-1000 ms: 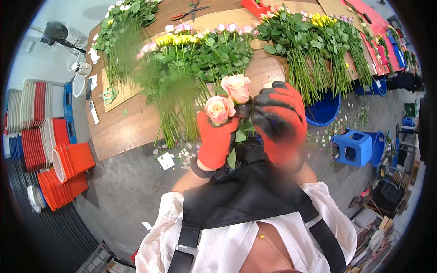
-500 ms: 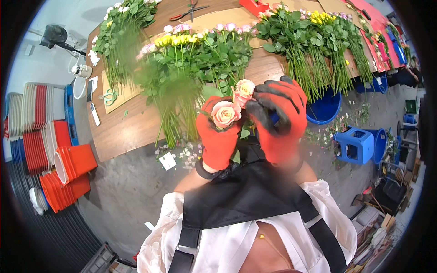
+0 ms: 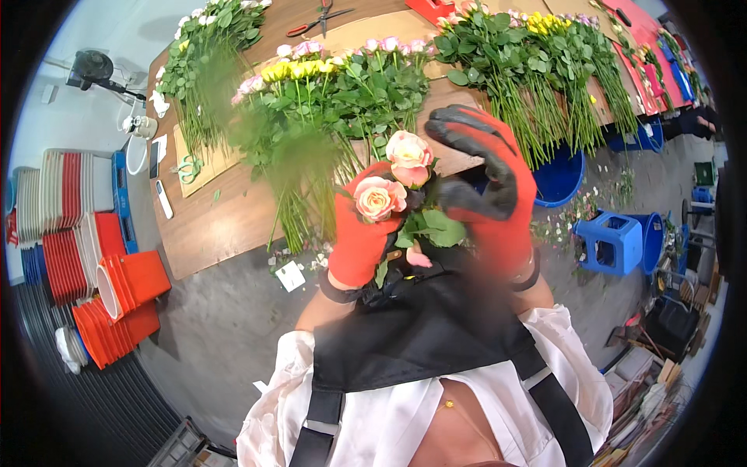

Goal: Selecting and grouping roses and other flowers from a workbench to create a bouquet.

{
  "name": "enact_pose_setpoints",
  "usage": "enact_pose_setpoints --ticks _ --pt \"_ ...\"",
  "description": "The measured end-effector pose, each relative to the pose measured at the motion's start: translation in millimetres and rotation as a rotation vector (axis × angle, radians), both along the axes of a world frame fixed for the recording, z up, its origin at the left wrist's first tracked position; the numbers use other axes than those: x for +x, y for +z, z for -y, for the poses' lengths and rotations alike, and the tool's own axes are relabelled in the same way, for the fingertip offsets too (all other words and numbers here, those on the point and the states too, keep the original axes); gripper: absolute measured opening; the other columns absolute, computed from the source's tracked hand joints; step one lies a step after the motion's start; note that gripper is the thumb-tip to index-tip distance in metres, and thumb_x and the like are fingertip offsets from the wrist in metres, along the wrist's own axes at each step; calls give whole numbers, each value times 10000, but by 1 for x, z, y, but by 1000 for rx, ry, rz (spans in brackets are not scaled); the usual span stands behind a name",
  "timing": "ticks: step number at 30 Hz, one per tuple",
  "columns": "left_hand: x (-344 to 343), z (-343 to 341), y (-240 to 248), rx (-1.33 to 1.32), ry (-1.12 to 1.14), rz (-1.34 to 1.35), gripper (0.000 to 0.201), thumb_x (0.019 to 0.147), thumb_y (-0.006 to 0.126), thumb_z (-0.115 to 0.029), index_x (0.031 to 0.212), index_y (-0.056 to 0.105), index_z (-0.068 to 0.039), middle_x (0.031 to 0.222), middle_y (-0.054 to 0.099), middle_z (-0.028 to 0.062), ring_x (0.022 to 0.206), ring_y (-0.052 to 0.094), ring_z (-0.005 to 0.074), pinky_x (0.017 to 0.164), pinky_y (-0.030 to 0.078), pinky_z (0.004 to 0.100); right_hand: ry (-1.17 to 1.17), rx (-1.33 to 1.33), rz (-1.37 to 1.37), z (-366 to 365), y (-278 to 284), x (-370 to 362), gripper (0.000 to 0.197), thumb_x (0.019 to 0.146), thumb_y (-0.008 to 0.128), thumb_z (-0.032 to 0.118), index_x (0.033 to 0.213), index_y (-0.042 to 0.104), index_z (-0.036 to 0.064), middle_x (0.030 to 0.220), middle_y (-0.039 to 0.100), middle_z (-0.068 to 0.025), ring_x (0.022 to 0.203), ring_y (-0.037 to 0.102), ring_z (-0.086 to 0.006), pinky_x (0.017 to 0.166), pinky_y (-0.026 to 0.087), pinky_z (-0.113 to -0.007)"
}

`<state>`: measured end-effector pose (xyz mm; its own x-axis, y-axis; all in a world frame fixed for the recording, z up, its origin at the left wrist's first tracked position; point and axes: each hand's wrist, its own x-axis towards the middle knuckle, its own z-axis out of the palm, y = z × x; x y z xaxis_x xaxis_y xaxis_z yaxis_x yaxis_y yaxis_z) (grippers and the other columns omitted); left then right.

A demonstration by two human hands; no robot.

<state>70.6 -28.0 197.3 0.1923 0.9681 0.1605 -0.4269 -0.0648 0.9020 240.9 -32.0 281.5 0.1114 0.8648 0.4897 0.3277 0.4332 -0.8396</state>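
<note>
Two peach-pink roses, a lower one point(image 3: 379, 199) and an upper one point(image 3: 409, 159), stand in front of my chest with green leaves point(image 3: 433, 227) below them. My left hand point(image 3: 359, 237), in a red glove with black palm, is closed round their stems, which are mostly hidden. To the right of the blooms, my right hand point(image 3: 490, 167), gloved alike, has its fingers curved and apart from the thumb, with nothing between them. A loose pink petal point(image 3: 419, 256) shows against my black apron point(image 3: 420, 327), below the leaves.
Bunches of roses point(image 3: 334, 101) lie on the wooden table point(image 3: 226, 233), stems toward me; more bunches point(image 3: 537, 78) lie to the right. Scissors point(image 3: 320, 22) rest at the back, green-handled ones point(image 3: 189, 169) at left. A blue stool point(image 3: 608, 243) and blue tub point(image 3: 556, 179) stand at right.
My right hand has opened and drawn away from the upper rose. A pink petal now shows below the leaves. The left hand with the roses has shifted slightly left.
</note>
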Motion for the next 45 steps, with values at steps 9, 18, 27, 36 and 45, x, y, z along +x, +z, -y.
enact_pose_setpoints --ticks 9,18,27,36,45 --pt "10 8 0 -231 101 -12 497 703 617 136 1159 520 -35 1006 575 53 881 583 147 780 491 278 -253 193 336 7 -26 -6 324 649 829 113 942 691 95 1016 679 -50 1044 583 -306 1001 394 -485" --pt "4 8 -16 -428 106 -6 476 762 622 108 1202 513 -39 1051 595 39 973 588 149 832 488 270 -7 273 -57 6 -39 -2 228 702 750 80 905 651 47 985 678 -114 989 613 -307 984 422 -520" --pt "4 3 2 -108 35 73 531 682 616 121 1200 552 21 956 622 53 854 603 127 769 490 245 24 47 184 -7 7 6 362 719 761 151 1056 671 57 1165 642 -108 1156 550 -327 1010 387 -436" --pt "-1 5 -19 -465 53 87 598 689 584 135 1250 480 -45 918 573 29 801 549 115 763 456 254 -81 144 240 -7 -23 -6 287 704 778 41 969 671 66 1088 645 -70 1049 595 -282 981 426 -416" --pt "-70 -9 -14 179 140 -1048 319 988 523 -201 1281 523 -73 1156 589 72 1002 592 173 870 477 300 630 -572 -573 -35 -91 62 291 879 642 233 1067 628 11 1036 653 -88 949 604 -162 804 481 -281"
